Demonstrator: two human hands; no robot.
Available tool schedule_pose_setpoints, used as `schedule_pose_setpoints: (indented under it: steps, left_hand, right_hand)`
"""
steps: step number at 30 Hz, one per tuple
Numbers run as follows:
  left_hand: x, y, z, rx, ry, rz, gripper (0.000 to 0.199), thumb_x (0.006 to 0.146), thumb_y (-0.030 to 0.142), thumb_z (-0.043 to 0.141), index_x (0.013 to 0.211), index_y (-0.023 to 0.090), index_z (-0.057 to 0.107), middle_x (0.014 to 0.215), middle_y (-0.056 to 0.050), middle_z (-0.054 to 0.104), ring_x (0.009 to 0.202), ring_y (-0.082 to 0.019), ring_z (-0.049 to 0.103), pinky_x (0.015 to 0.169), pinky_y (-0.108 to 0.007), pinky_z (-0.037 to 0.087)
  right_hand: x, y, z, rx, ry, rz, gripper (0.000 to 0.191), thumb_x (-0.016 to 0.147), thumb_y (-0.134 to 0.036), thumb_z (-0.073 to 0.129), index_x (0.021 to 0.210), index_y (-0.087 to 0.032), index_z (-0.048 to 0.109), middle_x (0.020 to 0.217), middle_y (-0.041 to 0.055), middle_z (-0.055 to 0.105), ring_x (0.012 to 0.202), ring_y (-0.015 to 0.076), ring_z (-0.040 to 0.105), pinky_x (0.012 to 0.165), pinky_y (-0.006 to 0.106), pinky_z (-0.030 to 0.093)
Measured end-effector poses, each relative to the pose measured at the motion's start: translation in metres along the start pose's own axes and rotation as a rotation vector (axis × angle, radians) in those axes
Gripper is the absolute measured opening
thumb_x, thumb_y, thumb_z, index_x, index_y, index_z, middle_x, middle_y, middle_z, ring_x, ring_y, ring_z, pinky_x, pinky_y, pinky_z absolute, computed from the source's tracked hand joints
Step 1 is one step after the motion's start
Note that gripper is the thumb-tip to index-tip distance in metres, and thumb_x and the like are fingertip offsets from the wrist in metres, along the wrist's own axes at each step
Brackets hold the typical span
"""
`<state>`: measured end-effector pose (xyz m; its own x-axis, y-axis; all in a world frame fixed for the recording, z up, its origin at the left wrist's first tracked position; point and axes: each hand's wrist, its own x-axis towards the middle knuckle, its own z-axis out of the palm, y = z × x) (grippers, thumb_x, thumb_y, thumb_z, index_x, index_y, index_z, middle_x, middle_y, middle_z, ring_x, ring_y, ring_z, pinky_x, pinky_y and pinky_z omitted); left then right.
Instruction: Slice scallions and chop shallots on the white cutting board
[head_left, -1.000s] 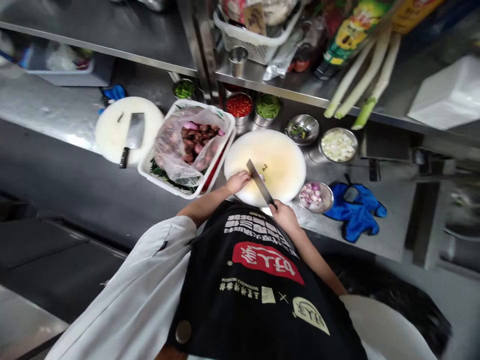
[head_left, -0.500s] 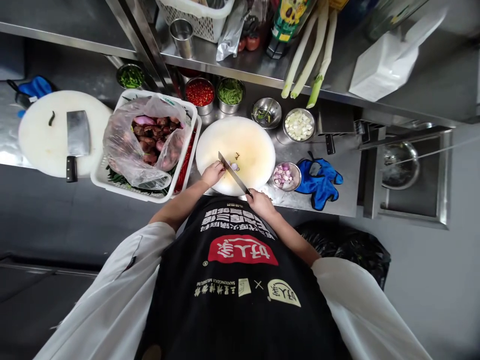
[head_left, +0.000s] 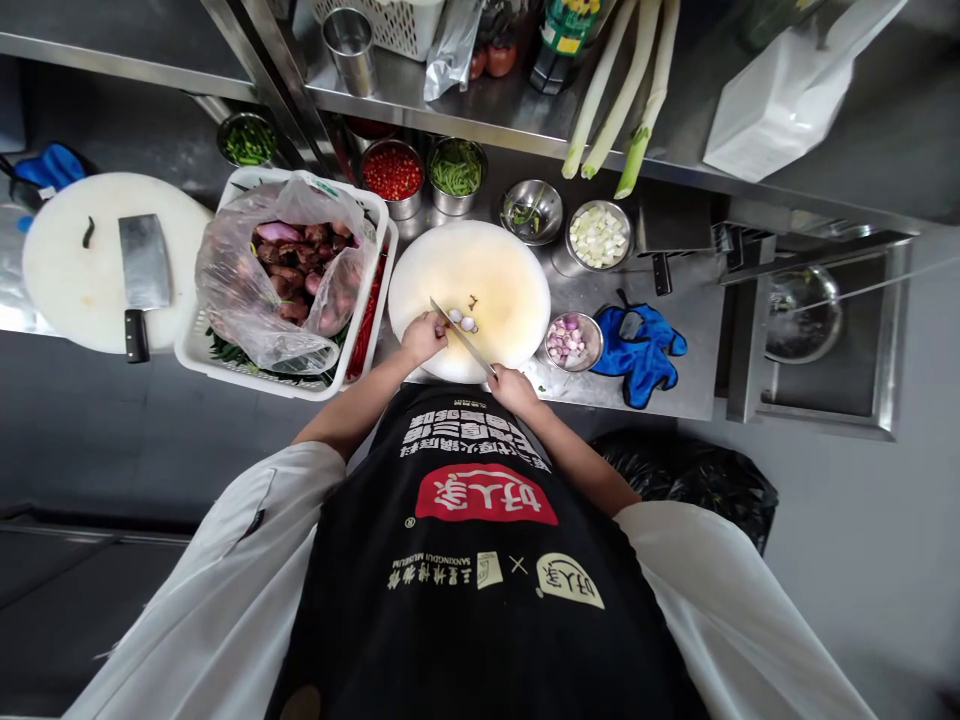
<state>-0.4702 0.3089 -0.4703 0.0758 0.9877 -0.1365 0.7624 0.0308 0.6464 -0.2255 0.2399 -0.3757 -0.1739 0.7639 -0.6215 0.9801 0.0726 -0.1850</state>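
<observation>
My right hand (head_left: 514,388) is wrapped round the handle of a knife (head_left: 471,347), whose blade slants up and left over a round white cutting board (head_left: 510,262). Close to the blade's tip, my left hand (head_left: 424,337) pinches a small purplish shallot (head_left: 440,330), mostly covered by the fingers. Two pale cut shallot pieces (head_left: 468,324) lie on the board just beyond the blade. A small brown scrap (head_left: 472,301) is behind them. Right of the board stands a steel bowl of peeled shallots (head_left: 570,341).
A white basket (head_left: 259,380) with a plastic bag of shallots (head_left: 300,262) stands left. Several steel containers line the back, including chopped red chillies (head_left: 392,174) and white pieces (head_left: 598,237). Blue gloves (head_left: 641,350) lie right. A cleaver (head_left: 145,262) rests on another board (head_left: 67,270).
Two pale cut shallot pieces now show beyond the blade, where one showed before. My left hand has shifted slightly left and holds a shallot by the blade. The whole view has shifted a little.
</observation>
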Motion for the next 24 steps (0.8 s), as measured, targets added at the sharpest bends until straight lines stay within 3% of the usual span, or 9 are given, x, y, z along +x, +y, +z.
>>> schedule_pose_setpoints:
  steps: [5,10,15,24]
  left_hand:
    - [-0.006,-0.001,0.002,-0.177,0.020,0.113,0.019,0.084,0.010,0.067,0.101,0.019,0.068,0.111,-0.009,0.069,0.097,-0.021,0.069,0.094,-0.035,0.059]
    - [-0.021,0.004,0.013,-0.131,-0.042,0.263,0.012,0.094,0.014,0.063,0.102,0.021,0.068,0.117,-0.009,0.073,0.119,-0.024,0.067,0.109,-0.039,0.054]
    - [-0.027,-0.003,0.017,-0.109,-0.045,0.307,0.009,0.098,0.015,0.061,0.097,0.022,0.067,0.122,-0.012,0.072,0.124,-0.025,0.066,0.114,-0.040,0.053]
    - [-0.027,-0.003,0.018,-0.057,-0.023,0.262,0.007,0.097,0.015,0.064,0.098,0.021,0.068,0.116,-0.013,0.072,0.115,-0.027,0.069,0.109,-0.040,0.057]
  right_hand:
    - [-0.006,0.024,0.001,0.066,0.010,0.022,0.036,0.112,-0.039,0.045,0.126,-0.018,0.071,0.119,0.0142,0.080,0.112,0.0274,0.074,0.085,0.028,0.048]
    - [-0.017,0.021,-0.005,0.032,0.020,0.035,0.038,0.112,-0.041,0.045,0.133,-0.019,0.069,0.120,0.0141,0.080,0.112,0.0281,0.074,0.087,0.030,0.049]
    - [-0.032,0.009,-0.008,-0.031,0.020,0.025,0.042,0.113,-0.042,0.044,0.142,-0.020,0.064,0.121,0.0149,0.080,0.111,0.0297,0.074,0.092,0.032,0.050]
    - [-0.040,0.009,-0.010,-0.016,-0.021,-0.009,0.037,0.114,-0.040,0.044,0.135,-0.019,0.066,0.120,0.0146,0.080,0.111,0.0284,0.075,0.091,0.030,0.049]
